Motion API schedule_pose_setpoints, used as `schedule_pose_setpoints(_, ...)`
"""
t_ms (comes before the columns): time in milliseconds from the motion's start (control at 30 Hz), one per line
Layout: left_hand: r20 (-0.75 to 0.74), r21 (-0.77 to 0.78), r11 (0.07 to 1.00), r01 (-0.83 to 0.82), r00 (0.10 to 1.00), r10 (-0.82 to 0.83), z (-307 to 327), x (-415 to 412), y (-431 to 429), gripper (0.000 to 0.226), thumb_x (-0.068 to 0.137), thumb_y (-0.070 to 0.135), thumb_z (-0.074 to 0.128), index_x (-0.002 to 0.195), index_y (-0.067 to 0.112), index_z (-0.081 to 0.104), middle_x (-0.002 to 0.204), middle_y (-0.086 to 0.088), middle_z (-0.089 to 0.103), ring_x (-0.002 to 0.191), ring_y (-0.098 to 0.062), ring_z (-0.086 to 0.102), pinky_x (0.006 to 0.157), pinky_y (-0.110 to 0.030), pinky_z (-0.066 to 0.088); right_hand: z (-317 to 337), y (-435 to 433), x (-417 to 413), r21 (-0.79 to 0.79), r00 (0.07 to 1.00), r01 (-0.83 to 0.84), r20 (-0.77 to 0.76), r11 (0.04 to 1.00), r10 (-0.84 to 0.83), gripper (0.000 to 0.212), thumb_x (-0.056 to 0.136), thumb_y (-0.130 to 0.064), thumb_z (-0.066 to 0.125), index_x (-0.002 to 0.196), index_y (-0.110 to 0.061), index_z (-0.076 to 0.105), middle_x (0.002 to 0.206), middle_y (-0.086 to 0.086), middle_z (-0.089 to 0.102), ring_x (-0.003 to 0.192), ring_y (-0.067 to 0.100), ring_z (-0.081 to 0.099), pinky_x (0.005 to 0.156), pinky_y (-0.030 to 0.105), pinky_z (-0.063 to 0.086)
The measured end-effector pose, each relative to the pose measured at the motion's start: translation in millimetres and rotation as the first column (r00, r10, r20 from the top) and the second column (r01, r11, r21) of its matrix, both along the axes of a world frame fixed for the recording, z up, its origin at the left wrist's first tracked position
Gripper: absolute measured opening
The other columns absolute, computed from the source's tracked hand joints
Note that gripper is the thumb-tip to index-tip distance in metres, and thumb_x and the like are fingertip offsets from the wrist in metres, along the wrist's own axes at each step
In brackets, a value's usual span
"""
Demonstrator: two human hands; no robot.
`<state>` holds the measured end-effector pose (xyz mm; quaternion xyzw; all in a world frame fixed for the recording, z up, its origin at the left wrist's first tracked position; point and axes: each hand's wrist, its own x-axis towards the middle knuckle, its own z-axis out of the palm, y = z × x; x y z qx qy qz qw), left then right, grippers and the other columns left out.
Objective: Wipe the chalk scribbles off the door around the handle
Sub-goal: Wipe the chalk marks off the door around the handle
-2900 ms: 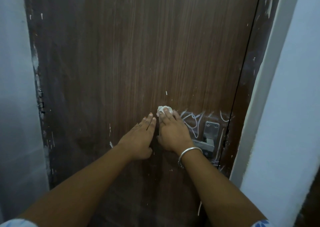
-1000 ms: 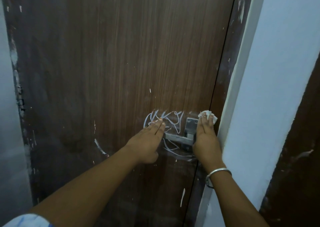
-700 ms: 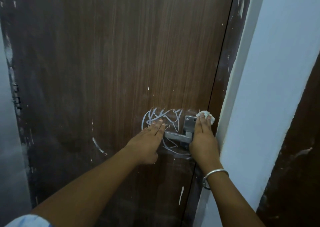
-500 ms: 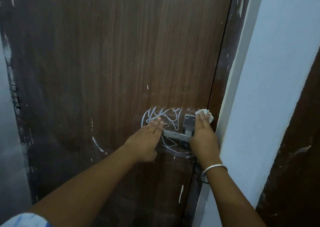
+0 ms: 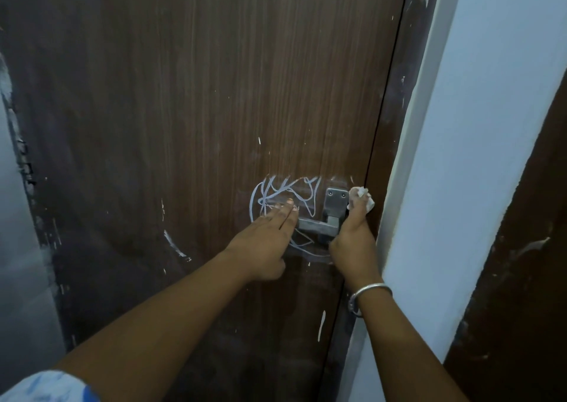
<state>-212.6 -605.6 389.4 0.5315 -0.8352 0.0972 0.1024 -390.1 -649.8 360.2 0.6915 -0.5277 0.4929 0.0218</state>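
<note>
A: Item one, right hand (image 5: 352,242). Entry?

B: Fingers laid over a white wad (image 5: 365,199), pressing it to the door (image 5: 214,95); no clear curl round it. Some seconds ago it worked left of the chalk scribbles (image 5: 276,193), close beside the left hand (image 5: 264,239). It has since crossed over and now sits right of the handle plate (image 5: 336,200).

A: Effect on the chalk?

B: The stroke right of the plate is gone; only a faint haze remains above it. The main tangle left of the plate and the loops under the handle (image 5: 319,225) are untouched. Judged: most of the job is still ahead.

A: Item two, left hand.

B: Flat on the door, fingers straight and close together, tips on the scribbles, holding nothing. It has hardly shifted.

A: Edges?

B: The wad sits in the narrow strip between the plate and the door's latch edge. Beyond that come the dark jamb (image 5: 395,125) and the white wall (image 5: 475,125), whose corner runs just beside the right wrist and bangle (image 5: 369,294). Little room rightward.

A: Open room?

B: Broad bare door left and above. The lever stands proud, likely breaking a flat stroke; the left hand covers part of the chalk.
</note>
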Motion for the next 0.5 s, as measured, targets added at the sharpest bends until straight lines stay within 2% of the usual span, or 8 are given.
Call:
schedule_pose_setpoints(100, 0.025, 0.009, 1.0, -0.003, 1.0, 0.003, -4, -6, 0, 0.097, 0.082, 0.016, 0.058, 0.147, 0.02, -0.014, 0.157, -0.005, -0.017, 0.144, -0.023, -0.014, 0.112, -0.034, -0.004, -9, 2, -6, 0.077, 0.997, -0.026, 0.078, 0.997, 0.02, 0.072, 0.093, -0.016, 0.053, 0.144, -0.031, 0.004, 0.121, 0.011, 0.059, 0.076, -0.001, 0.059, 0.061, 0.009, 0.044)
schedule_pose_setpoints(133, 0.044, 0.005, 1.0, -0.008, 0.999, 0.008, -5, -10, 0, 0.097, 0.082, 0.015, 0.058, 0.147, 0.024, -0.013, 0.157, -0.004, -0.018, 0.144, -0.025, -0.015, 0.113, -0.038, -0.004, -16, 3, -8, 0.087, 0.998, 0.006, 0.054, 0.996, -0.011, 0.077, 0.091, -0.02, 0.056, 0.145, -0.028, 0.001, 0.119, 0.012, 0.06, 0.077, 0.003, 0.06, 0.061, 0.009, 0.043)
schedule_pose_setpoints(200, 0.103, -0.032, 0.999, -0.032, 0.994, 0.035, -8, -18, 1, 0.098, 0.081, 0.014, 0.059, 0.147, 0.028, -0.013, 0.157, -0.004, -0.02, 0.143, -0.028, -0.017, 0.114, -0.047, -0.005, -35, 6, -10, 0.092, 0.996, 0.064, -0.075, 0.994, -0.058, 0.093, 0.087, -0.015, 0.062, 0.147, -0.018, -0.009, 0.127, 0.014, 0.056, 0.092, 0.017, 0.063, 0.07, 0.018, 0.046)
schedule_pose_setpoints(267, 0.166, -0.088, 0.994, -0.071, 0.982, 0.085, -10, -26, 3, 0.096, 0.083, 0.015, 0.058, 0.147, 0.026, -0.013, 0.156, -0.007, -0.02, 0.143, -0.03, -0.018, 0.113, -0.052, -0.005, -50, 11, -10, 0.115, 0.996, 0.046, -0.084, 0.992, -0.037, 0.094, 0.084, -0.004, 0.06, 0.147, -0.016, -0.009, 0.134, 0.016, 0.051, 0.102, 0.024, 0.061, 0.08, 0.028, 0.05)
schedule_pose_setpoints(367, 0.21, -0.127, 0.986, -0.107, 0.969, 0.133, -11, -37, 5, 0.086, 0.089, 0.019, 0.052, 0.148, 0.016, -0.01, 0.157, -0.011, -0.018, 0.143, -0.031, -0.016, 0.115, -0.053, -0.003, -58, 13, -8, 0.123, 0.995, 0.05, -0.092, 0.991, -0.039, 0.096, 0.081, 0.0, 0.06, 0.147, -0.015, -0.008, 0.14, 0.014, 0.045, 0.107, 0.029, 0.06, 0.084, 0.037, 0.052)
schedule_pose_setpoints(433, 0.226, -0.12, 0.986, -0.116, 0.964, 0.141, -9, -41, 6, 0.077, 0.093, 0.021, 0.044, 0.148, 0.013, -0.009, 0.157, -0.013, -0.017, 0.144, -0.031, -0.015, 0.115, -0.052, -0.002, -52, 11, -7, 0.086, 0.995, 0.026, -0.098, 0.996, -0.018, 0.097, 0.082, -0.004, 0.062, 0.147, -0.016, -0.01, 0.143, 0.012, 0.042, 0.11, 0.029, 0.058, 0.086, 0.039, 0.051)
schedule_pose_setpoints(500, 0.242, -0.121, 0.985, -0.126, 0.958, 0.152, -8, -44, 7, 0.074, 0.095, 0.021, 0.041, 0.148, 0.011, -0.009, 0.156, -0.014, -0.017, 0.144, -0.031, -0.014, 0.115, -0.052, -0.001, -42, 8, -6, 0.024, 0.994, 0.006, -0.11, 1.0, -0.003, 0.098, 0.083, -0.008, 0.063, 0.146, -0.015, -0.012, 0.143, 0.013, 0.042, 0.11, 0.026, 0.058, 0.086, 0.034, 0.05)
